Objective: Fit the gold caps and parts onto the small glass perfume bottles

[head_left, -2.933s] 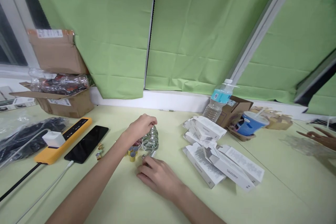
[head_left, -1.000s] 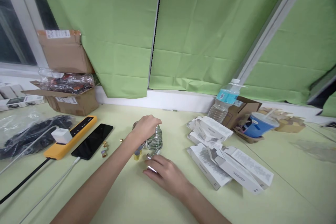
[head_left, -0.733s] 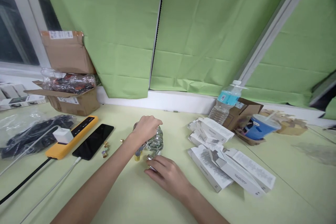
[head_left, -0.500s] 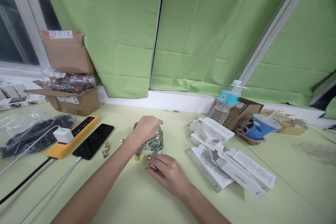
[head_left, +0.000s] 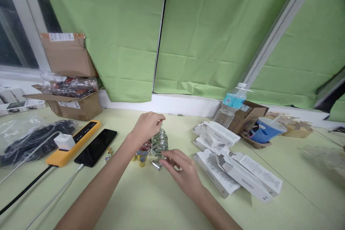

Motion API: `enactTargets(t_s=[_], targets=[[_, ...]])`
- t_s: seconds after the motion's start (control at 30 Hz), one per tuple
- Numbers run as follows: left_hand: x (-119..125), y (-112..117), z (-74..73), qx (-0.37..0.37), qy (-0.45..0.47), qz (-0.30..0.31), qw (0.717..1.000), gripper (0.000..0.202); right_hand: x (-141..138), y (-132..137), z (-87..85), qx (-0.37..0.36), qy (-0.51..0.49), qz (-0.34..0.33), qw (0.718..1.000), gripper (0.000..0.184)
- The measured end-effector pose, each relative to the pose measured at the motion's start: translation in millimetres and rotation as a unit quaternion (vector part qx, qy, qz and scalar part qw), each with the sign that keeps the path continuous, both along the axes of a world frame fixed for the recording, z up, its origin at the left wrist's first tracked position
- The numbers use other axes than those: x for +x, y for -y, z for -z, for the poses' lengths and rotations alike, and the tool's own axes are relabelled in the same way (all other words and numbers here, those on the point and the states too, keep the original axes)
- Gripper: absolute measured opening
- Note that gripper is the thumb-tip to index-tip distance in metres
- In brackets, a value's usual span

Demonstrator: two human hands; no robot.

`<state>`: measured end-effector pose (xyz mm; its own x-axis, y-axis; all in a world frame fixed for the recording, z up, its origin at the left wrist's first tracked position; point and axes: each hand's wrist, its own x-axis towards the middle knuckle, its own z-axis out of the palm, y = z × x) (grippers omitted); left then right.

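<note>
Cylinder [head_left: 156,165], silver, lies on counter [head_left: 145,205] just near side of glassy cluster [head_left: 161,143]. Probably light, stiff, slick; may roll. Best hold: pinch across sides, mid-length. Cluster looks hard, smooth, likely breakable; grip by body, gently. Left hand [head_left: 147,125] bent in pinch pose at cluster's upper left; actual grip, can't tell. Right hand [head_left: 184,172] half-curled at cluster's near right, beside cylinder; contents unclear.
</note>
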<state>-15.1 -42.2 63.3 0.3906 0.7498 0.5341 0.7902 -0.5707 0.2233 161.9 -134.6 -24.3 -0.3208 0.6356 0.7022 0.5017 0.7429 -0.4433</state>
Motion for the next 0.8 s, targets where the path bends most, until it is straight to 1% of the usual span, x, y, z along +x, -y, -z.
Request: enactTargets(t_s=[0.1, 0.17, 0.23, 0.27, 0.33, 0.43, 0.47, 0.53, 0.6, 0.67, 0.73, 0.8], targets=[[-7.8, -3.0, -8.2, 0.019, 0.037, 0.000, 0.999, 0.028, 0.9, -16.7, -21.1, -0.009, -0.075, 0.073, 0.994, 0.018], [-15.5, -8.6, -9.9, 0.021, 0.052, -0.008, 0.998, 0.026, -1.2, -34.0, -33.2, -0.020, -0.087, 0.085, 0.992, 0.019], [-26.4, -17.6, -6.6, 0.015, 0.067, -0.024, 0.997, 0.026, -5.8, -53.6, -42.1, -0.032, -0.107, 0.093, 0.989, 0.021], [-33.2, -23.2, -2.6, 0.010, 0.077, -0.037, 0.996, 0.025, -8.8, -63.1, -45.2, -0.046, -0.112, 0.099, 0.988, 0.022], [-49.2, -35.7, 10.3, 0.000, 0.102, -0.072, 0.992, 0.025, -14.9, -79.7, -49.6, -0.089, -0.096, 0.100, 0.986, 0.023], [-73.3, -55.5, 39.6, -0.027, 0.142, -0.116, 0.983, 0.022, -20.2, -95.7, -54.2, -0.160, -0.073, 0.103, 0.979, 0.023], [-79.5, -61.8, 50.7, -0.047, 0.162, -0.124, 0.978, 0.021, -20.3, -98.7, -55.5, -0.173, -0.071, 0.106, 0.977, 0.023], [-87.1, -73.1, 72.4, -0.098, 0.210, -0.116, 0.966, 0.021, -18.4, -101.8, -57.6, -0.185, -0.073, 0.114, 0.973, 0.025], [-88.1, -81.5, 91.4, -0.142, 0.256, -0.121, 0.949, 0.020, -15.7, -102.5, -58.1, -0.187, -0.075, 0.120, 0.972, 0.026], [-84.7, -86.2, 105.9, -0.167, 0.281, -0.129, 0.936, 0.022, -13.8, -102.4, -56.7, -0.192, -0.074, 0.121, 0.971, 0.026], [-79.0, -87.4, 115.4, -0.172, 0.309, -0.126, 0.927, 0.023, -13.5, -102.6, -54.1, -0.192, -0.069, 0.118, 0.972, 0.027], [-72.2, -86.0, 119.9, -0.169, 0.360, -0.105, 0.912, 0.023, -14.6, -103.6, -51.2, -0.183, -0.054, 0.114, 0.975, 0.026]])
